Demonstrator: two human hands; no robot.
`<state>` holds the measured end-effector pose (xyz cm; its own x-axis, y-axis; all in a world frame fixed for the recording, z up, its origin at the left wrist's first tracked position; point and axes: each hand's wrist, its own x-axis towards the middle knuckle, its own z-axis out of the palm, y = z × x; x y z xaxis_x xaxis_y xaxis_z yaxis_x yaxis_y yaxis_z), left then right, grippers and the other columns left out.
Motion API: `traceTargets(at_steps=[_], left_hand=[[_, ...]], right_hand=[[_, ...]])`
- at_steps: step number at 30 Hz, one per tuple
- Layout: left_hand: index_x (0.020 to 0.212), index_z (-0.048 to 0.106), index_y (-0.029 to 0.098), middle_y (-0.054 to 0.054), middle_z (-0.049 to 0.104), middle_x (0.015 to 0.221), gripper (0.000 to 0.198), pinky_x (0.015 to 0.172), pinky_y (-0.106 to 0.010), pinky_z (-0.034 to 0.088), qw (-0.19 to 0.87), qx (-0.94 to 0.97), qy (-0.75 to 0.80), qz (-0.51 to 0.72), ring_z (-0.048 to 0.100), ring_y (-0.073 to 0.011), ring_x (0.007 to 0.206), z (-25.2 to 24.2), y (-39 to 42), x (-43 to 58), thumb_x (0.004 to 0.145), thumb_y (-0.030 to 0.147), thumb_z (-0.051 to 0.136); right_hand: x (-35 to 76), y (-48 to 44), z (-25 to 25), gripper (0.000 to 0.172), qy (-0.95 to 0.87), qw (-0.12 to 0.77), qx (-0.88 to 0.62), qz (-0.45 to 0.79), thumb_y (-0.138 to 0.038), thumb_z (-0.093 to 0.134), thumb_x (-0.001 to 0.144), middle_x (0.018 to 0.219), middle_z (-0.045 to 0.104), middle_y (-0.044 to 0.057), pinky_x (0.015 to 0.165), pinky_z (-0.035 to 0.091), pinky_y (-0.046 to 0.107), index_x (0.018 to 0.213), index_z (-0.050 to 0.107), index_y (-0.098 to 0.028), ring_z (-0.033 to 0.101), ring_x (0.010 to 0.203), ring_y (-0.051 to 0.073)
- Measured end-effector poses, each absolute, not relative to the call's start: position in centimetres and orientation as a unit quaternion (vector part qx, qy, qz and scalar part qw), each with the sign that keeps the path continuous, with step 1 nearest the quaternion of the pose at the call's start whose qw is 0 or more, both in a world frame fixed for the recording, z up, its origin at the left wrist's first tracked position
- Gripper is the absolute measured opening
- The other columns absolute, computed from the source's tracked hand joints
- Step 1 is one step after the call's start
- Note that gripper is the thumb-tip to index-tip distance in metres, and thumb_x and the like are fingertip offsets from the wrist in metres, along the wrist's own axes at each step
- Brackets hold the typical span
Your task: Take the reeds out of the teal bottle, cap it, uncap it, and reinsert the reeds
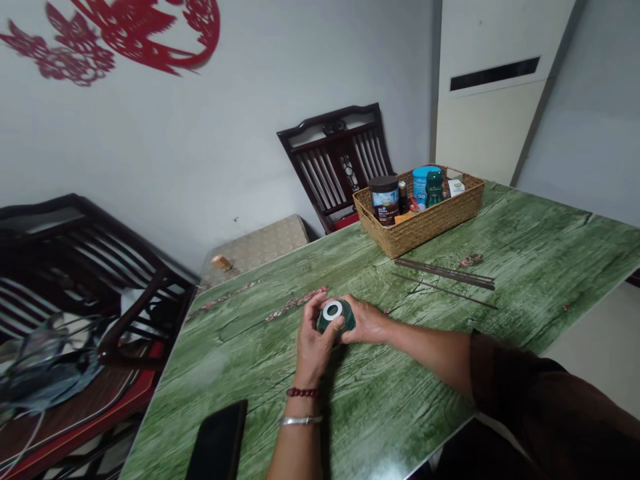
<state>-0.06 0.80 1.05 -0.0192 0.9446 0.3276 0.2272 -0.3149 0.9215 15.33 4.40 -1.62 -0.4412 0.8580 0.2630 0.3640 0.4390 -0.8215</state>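
Note:
A small, round, dark green pot [327, 324] with a flat white ring around a dark opening stands between my hands, near the middle of the table. My left hand [316, 333] wraps around its near left side, the thumb across the front below the ring. Around its right side curls my right hand [363, 320]. Both hands are closed on it, and their fingertips on the far side are partly hidden. Several thin dark sticks [445, 272] lie on the table to the right of my right hand.
A woven basket [425, 223] with a brown tub [384, 203], a blue can [423, 181] and a green bottle [435, 190] stands at the back of the green table [240, 347]. A black phone [217, 441] lies at the near left. Dark wooden chairs [345, 167] stand by the wall.

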Motion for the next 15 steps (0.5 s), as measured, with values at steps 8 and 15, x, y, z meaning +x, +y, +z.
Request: traceTargets(at_steps=[8, 15], left_hand=[[0.15, 0.035, 0.029, -0.014, 0.044, 0.151, 0.082, 0.115, -0.045, 0.033, 0.364, 0.578, 0.43, 0.59, 0.037, -0.0275, 0.145, 1.4, 0.2, -0.5, 0.083, 0.072, 0.054], [0.152, 0.033, 0.023, -0.016, 0.063, 0.13, 0.078, 0.113, -0.047, 0.035, 0.406, 0.59, 0.426, 0.553, 0.057, -0.0261, 0.125, 1.5, 0.2, -0.4, 0.091, 0.073, 0.033]], right_hand=[[15.4, 4.4, -1.5, 0.083, -0.763, 0.339, -0.417, 0.358, -0.038, 0.088, 0.059, 0.116, 0.067, 0.009, 0.087, 0.049, 0.037, 0.129, 0.047, -0.021, 0.066, 0.105, 0.027], [15.6, 4.0, -0.7, 0.082, -0.768, 0.313, -0.435, 0.351, -0.039, 0.088, 0.06, 0.115, 0.067, 0.012, 0.086, 0.05, 0.038, 0.128, 0.048, -0.017, 0.065, 0.105, 0.028]])
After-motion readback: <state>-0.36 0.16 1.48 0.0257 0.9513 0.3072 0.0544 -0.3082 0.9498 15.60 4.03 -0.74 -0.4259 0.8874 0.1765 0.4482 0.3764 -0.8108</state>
